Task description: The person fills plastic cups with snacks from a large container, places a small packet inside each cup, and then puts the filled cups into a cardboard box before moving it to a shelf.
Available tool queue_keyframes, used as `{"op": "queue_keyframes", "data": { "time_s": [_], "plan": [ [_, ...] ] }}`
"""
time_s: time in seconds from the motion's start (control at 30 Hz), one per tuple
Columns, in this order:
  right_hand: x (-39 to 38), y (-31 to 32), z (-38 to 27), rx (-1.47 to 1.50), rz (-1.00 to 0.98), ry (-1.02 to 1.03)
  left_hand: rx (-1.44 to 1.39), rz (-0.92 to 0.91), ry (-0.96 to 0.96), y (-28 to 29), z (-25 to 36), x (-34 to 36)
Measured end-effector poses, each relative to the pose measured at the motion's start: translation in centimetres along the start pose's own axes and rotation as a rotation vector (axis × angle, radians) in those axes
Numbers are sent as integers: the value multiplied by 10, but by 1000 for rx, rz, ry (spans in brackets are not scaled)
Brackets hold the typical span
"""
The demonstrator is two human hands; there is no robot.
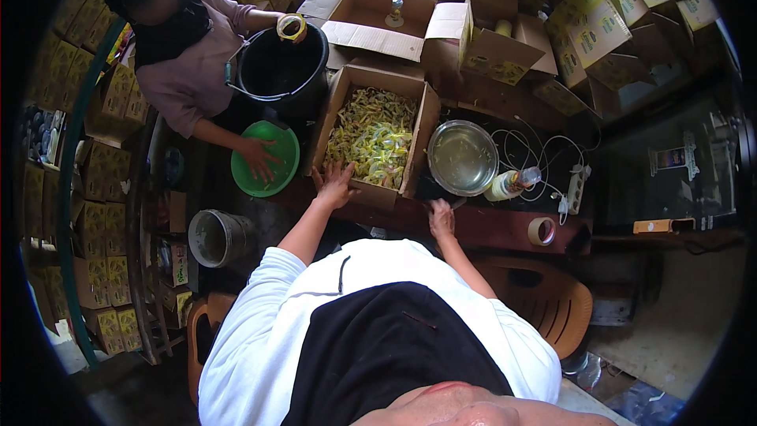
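My left hand (335, 184) rests on the near left edge of an open cardboard box (374, 196), its fingers spread. The box holds a heap of small yellow, green and white pieces (374, 138), too small to name. To the right of the box's near corner, at the table's front edge, my right hand (441, 218) is closed; a thin pale bit shows beside its fingers, and what it grips cannot be made out. Past that hand stands a clear round bowl (464, 159) with cloudy liquid. A jar with a pale label (509, 185) leans beside the bowl.
At the left, a co-worker holds a yellow-rimmed jar (291, 28) over a black bucket (272, 71), the other hand inside a green basin (244, 166). A grey bucket (217, 238) stands lower. Tape roll (542, 231), power strip (579, 189), white cables and open cartons (382, 0) lie around.
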State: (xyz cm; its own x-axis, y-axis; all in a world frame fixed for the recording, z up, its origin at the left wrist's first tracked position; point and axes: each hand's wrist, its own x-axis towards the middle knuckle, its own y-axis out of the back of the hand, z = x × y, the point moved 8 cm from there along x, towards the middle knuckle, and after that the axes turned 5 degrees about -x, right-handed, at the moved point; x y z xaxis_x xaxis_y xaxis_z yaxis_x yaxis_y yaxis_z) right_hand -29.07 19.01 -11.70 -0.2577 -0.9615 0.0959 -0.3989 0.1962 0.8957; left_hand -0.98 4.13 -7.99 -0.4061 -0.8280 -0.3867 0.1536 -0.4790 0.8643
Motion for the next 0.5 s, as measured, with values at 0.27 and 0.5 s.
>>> {"op": "queue_keyframes", "data": {
  "time_s": [0.27,0.5],
  "plan": [
    [22,6,-7,163,-55,-37,-4,12,-27,-2,-4,1],
    [71,83,-115,536,136,16,-14,-3,-21,-5,-5,1]
  ]
}}
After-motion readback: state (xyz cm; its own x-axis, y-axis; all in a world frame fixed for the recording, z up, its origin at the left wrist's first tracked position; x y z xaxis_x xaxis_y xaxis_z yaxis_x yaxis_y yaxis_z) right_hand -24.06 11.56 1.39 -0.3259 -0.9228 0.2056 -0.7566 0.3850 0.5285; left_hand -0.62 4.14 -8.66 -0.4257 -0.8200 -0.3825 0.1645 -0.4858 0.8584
